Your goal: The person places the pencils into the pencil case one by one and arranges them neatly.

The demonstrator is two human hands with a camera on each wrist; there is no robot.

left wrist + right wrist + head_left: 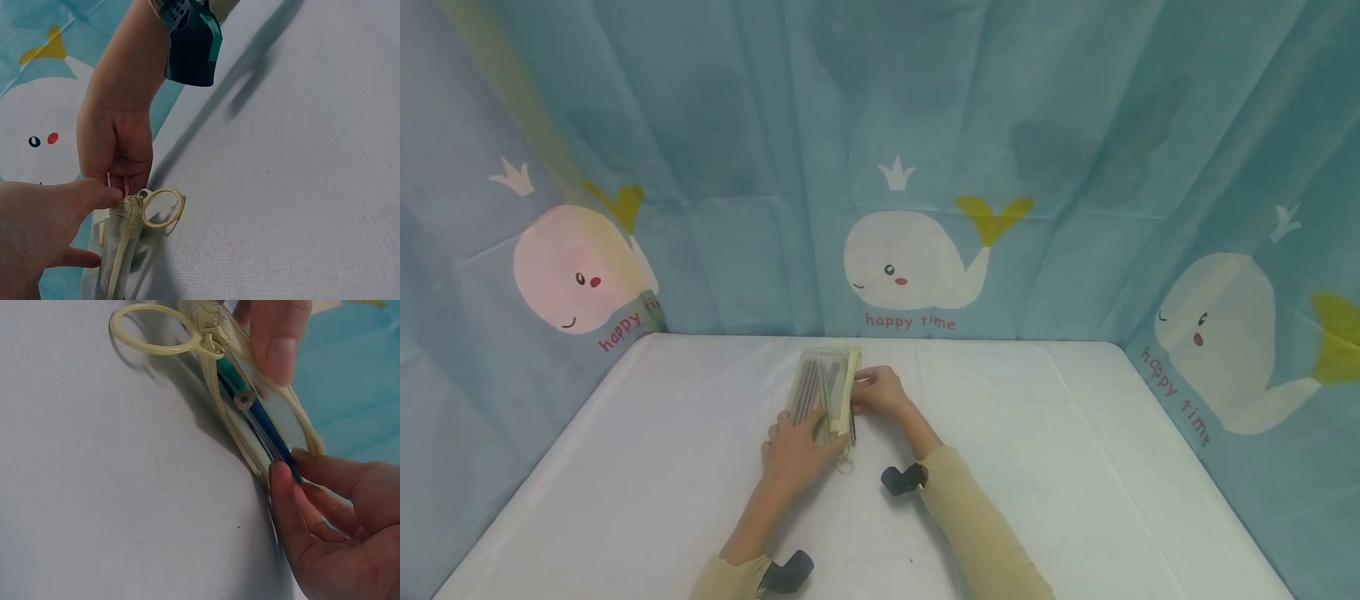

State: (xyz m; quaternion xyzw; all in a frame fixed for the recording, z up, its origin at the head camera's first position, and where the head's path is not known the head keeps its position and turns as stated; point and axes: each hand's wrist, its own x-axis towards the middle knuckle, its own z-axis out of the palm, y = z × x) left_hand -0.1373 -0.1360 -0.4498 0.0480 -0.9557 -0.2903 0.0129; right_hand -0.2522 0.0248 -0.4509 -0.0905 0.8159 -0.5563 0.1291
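Note:
A see-through pencil case (837,354) with cream edging lies at the back of the white table, several slim pencils (807,387) showing through its side. My left hand (796,454) grips the case at its near end, thumb by the zip. From the zip end hangs a cream ring (181,206). The zip side gapes in the right wrist view. Inside the gap is a slim blue and grey tool (265,431) with a round metal joint, apparently a drawing compass. My right hand (882,390) pinches its far end between thumb and fingers at the opening.
A white cloth covers the table (1037,450). Behind and at both sides hangs a blue curtain (715,250) with whale prints. Each wrist carries a dark camera mount (902,480). A tiny dark speck lies on the cloth near the front.

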